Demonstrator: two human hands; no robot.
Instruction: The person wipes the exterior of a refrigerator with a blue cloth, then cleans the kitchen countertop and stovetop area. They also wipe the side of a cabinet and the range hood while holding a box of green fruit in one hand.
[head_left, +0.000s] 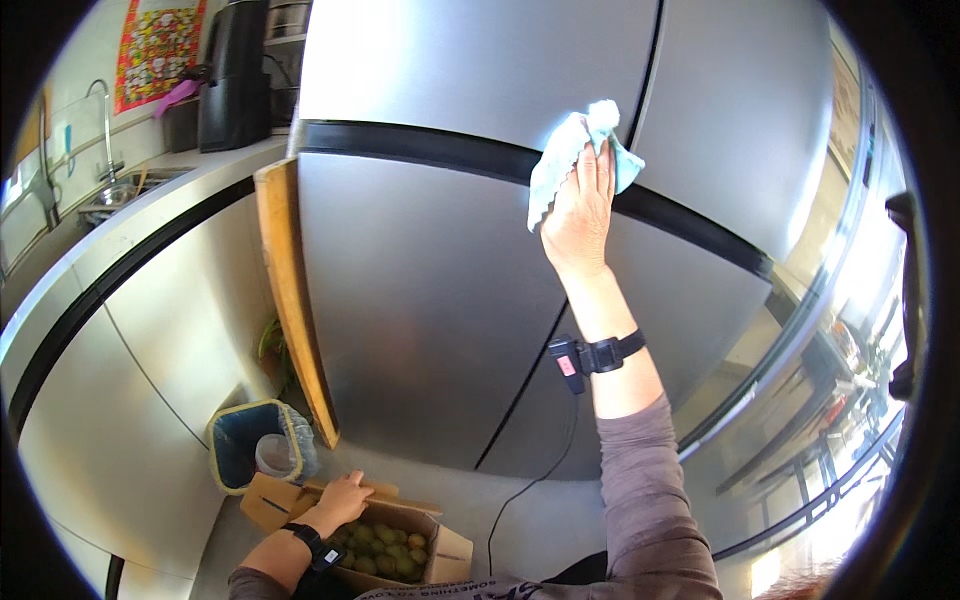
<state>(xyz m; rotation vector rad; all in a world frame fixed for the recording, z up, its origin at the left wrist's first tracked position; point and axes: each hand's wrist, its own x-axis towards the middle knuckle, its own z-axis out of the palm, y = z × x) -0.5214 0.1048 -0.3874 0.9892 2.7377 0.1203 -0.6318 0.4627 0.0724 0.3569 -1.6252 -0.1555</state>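
A silver refrigerator (435, 300) with several doors and a black band between upper and lower doors fills the middle. My right hand (581, 217) presses a light blue cloth (559, 169) against it, over the band near the seam of the upper doors. Low on the left, my left hand (343, 499) is at the edge of an open cardboard box (450, 555) that holds many round green fruits (382, 551); whether its fingers grip the flap cannot be told. Each wrist wears a black strap with a small device; a cable hangs from the right one.
A lined trash bin (217, 450) with a plastic container inside stands left of the box. A wooden board (281, 277) leans upright beside the refrigerator, with a plant behind it. White cabinets and a counter (225, 161) with a black appliance (234, 82) and sink run along the left. Glass door at right.
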